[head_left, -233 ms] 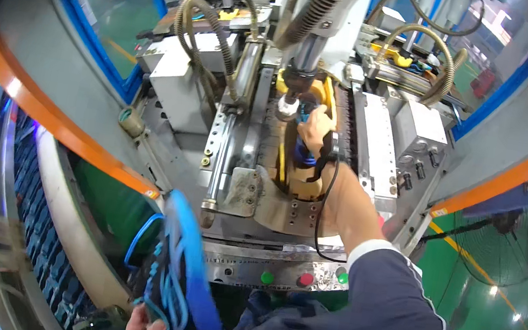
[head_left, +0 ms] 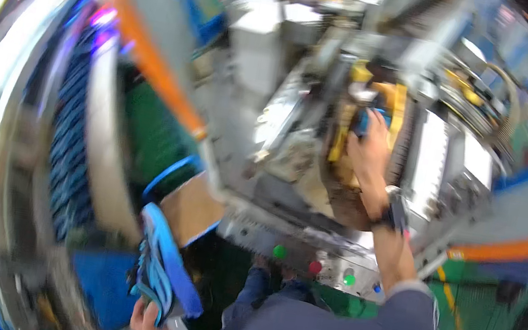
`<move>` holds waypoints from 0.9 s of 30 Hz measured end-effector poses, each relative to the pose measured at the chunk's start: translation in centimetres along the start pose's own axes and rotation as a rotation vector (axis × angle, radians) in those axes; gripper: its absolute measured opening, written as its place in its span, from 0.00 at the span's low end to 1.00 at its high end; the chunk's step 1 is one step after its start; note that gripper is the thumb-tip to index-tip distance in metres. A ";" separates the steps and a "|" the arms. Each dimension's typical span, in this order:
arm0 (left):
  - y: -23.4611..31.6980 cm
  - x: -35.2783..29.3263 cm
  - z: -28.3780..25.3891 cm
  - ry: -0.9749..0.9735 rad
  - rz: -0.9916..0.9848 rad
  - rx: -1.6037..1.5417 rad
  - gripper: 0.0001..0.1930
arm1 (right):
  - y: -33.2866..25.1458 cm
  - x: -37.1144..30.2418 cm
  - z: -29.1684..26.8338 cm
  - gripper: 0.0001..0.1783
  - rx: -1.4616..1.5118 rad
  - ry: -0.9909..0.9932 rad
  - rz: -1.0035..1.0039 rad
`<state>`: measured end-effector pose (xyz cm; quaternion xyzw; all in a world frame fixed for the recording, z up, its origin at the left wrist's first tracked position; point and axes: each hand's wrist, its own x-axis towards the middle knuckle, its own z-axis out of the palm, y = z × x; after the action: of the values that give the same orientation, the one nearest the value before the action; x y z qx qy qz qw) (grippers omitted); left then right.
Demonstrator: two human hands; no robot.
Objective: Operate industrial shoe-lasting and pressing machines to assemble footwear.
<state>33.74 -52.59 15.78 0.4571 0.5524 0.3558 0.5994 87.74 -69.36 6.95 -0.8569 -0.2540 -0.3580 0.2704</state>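
At the lower left, my left hand (head_left: 151, 327) is closed on the heel end of a blue-and-black shoe (head_left: 162, 259). The shoe has light blue bands and a thick blue sole, and it is tipped up on its end. My right arm stretches into the machine (head_left: 262, 62), with a dark band on the wrist. My right hand (head_left: 369, 155) is over the yellow-edged holder (head_left: 398, 110) at the machine's middle. Its fingers reach a blue piece (head_left: 367, 120) there, but motion smears them, and whether they grip it cannot be made out.
Green and red buttons (head_left: 315, 267) line the machine's front panel. Orange rails (head_left: 156, 67) flank it. A conveyor with dark ribbed pieces (head_left: 72, 136) runs along the left. Beside the shoe are a brown board (head_left: 192, 209) and a blue surface (head_left: 99, 284).
The view has swung left, so the machine sits further right and is blurred. More of the conveyor side shows. The shoe stays in my left hand; my right hand remains at the holder.
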 end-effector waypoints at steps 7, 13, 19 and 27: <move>-7.7 -6.0 -2.2 0.240 -0.330 -0.083 0.16 | -12.7 -19.4 -4.2 0.10 0.683 -0.617 -0.206; -12.8 -11.8 -10.2 0.448 -0.379 -0.312 0.14 | -11.9 -24.9 0.7 0.15 0.518 -0.859 -0.308; -18.4 -10.9 -20.9 0.798 -0.291 -0.436 0.13 | -16.1 -21.7 1.7 0.13 0.665 -0.520 -0.369; -31.3 -7.4 -45.7 0.870 0.195 -0.082 0.26 | -56.4 -6.4 -10.2 0.08 1.182 -0.440 -0.822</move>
<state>-14.86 -62.68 -9.92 0.2909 0.6927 0.5915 0.2926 43.48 -36.61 24.17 -0.4568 -0.7515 -0.0549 0.4728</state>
